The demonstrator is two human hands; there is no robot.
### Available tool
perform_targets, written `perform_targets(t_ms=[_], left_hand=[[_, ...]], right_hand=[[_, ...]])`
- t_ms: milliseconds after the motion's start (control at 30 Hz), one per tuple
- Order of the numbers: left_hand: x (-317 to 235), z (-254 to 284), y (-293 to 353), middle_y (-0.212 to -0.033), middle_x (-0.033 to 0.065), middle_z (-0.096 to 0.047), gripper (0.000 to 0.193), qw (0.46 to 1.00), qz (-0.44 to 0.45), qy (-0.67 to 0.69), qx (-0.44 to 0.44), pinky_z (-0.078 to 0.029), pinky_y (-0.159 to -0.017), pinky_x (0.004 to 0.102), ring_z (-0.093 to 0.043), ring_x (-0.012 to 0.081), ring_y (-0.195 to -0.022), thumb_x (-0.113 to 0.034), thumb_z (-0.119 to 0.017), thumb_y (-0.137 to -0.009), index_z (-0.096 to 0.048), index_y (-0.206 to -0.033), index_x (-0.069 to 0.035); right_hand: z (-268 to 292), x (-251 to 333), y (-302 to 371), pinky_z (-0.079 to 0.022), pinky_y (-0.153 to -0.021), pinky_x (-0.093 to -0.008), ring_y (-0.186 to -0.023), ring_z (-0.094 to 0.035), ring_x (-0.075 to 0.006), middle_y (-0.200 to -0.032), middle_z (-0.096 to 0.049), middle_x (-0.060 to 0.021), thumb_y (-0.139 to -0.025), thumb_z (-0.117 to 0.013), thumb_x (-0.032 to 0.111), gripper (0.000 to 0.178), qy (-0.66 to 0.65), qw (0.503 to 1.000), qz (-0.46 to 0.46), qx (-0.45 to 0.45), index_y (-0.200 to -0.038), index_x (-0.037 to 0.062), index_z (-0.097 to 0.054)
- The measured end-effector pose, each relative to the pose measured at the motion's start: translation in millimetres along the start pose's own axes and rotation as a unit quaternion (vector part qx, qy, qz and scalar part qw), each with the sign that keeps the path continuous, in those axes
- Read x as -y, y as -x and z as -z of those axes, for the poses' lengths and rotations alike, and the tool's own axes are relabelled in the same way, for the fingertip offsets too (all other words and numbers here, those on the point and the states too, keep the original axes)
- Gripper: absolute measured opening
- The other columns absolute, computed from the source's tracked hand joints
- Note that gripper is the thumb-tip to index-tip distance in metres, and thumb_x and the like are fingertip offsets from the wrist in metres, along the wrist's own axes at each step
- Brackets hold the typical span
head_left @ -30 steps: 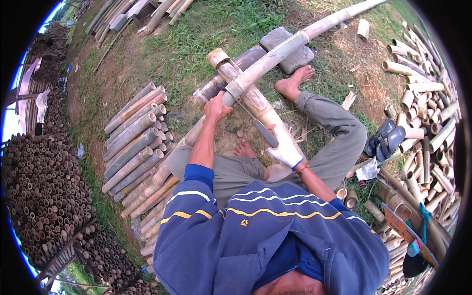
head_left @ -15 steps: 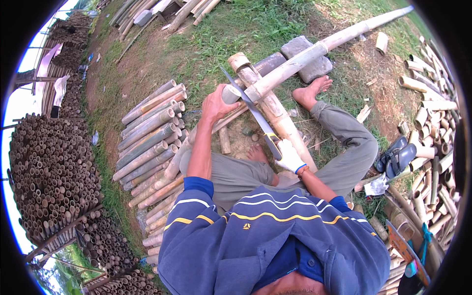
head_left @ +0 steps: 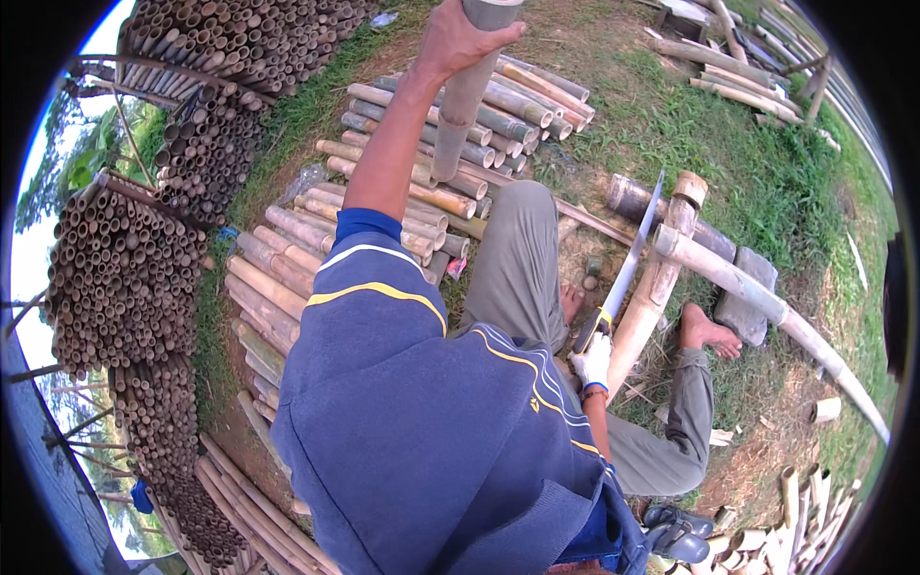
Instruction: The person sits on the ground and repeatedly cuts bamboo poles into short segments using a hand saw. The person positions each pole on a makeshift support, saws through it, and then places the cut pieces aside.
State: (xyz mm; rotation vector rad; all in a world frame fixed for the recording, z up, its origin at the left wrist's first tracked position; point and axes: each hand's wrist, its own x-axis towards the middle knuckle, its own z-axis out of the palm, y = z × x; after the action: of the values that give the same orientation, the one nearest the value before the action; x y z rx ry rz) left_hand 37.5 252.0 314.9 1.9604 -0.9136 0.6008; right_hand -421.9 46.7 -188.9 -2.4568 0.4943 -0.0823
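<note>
My bare left hand [head_left: 465, 40] is closed around a cut bamboo piece [head_left: 462, 110], held up at the top of the view, its lower end over stacked bamboo pieces [head_left: 508, 110]. In my right hand [head_left: 592, 362], which wears a white glove, is the handle of a handsaw [head_left: 636, 244]. The saw's blade points away from me, left of the end of a long bamboo pole [head_left: 733, 278]. That pole lies across a thick bamboo support [head_left: 644, 305] between my legs and passes over a grey stone block [head_left: 738, 321].
A dark bamboo length [head_left: 630, 196] lies under the support's far end. More bamboo pieces [head_left: 278, 278] are laid in rows at my left. Large stacks of bamboo [head_left: 120, 273] rise beyond them. Sandals [head_left: 678, 537] and loose offcuts [head_left: 795, 517] are at the lower right.
The view has swung left. My left hand has carried the bamboo piece away from the pole's end, out to the left over the stacked pieces. My right hand still grips the handsaw.
</note>
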Motion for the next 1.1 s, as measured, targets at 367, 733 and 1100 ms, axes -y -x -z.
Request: perform_targets(t_ms=[367, 733, 1100], left_hand=[[-75, 245, 70, -0.12, 0.0124, -0.075, 0.07, 0.922, -0.05, -0.292, -0.251, -0.059, -0.096, 0.04, -0.073, 0.0235, -0.106, -0.031, -0.1, -0.082, -0.064, -0.135, -0.004], [-22, 348, 285, -0.119, 0.0099, -0.082, 0.067, 0.822, 0.186, -0.527, -0.108, -0.062, -0.094, 0.0457, -0.08, 0.0325, -0.111, -0.043, -0.098, -0.081, -0.07, -0.135, -0.017], [-15, 248, 470, -0.151, 0.0091, -0.064, 0.066, 0.784, 0.353, -0.496, 0.123, -0.048, -0.122, 0.045, -0.056, 0.0314, -0.148, 0.003, -0.085, -0.072, -0.067, -0.133, -0.017]], right_hand=[[8, 8, 0, -0.053, -0.099, -0.0577, -0.109, -0.063, -0.0501, -0.11, -0.066, -0.0273, -0.071, -0.088, 0.018, 0.05, -0.05, 0.998, 0.006, 0.04, -0.109, 0.0003, -0.062], [3, -3, -2, -0.049, -0.102, -0.0606, -0.11, -0.059, -0.0522, -0.111, -0.061, -0.0295, -0.069, -0.087, 0.02, 0.06, -0.018, 0.997, 0.043, 0.064, -0.116, -0.0014, -0.058], [1, -8, -2, -0.048, -0.105, -0.0603, -0.116, -0.058, -0.0528, -0.117, -0.06, -0.0312, -0.068, -0.09, 0.023, 0.066, -0.001, 0.995, 0.017, 0.098, -0.121, -0.0029, -0.059]])
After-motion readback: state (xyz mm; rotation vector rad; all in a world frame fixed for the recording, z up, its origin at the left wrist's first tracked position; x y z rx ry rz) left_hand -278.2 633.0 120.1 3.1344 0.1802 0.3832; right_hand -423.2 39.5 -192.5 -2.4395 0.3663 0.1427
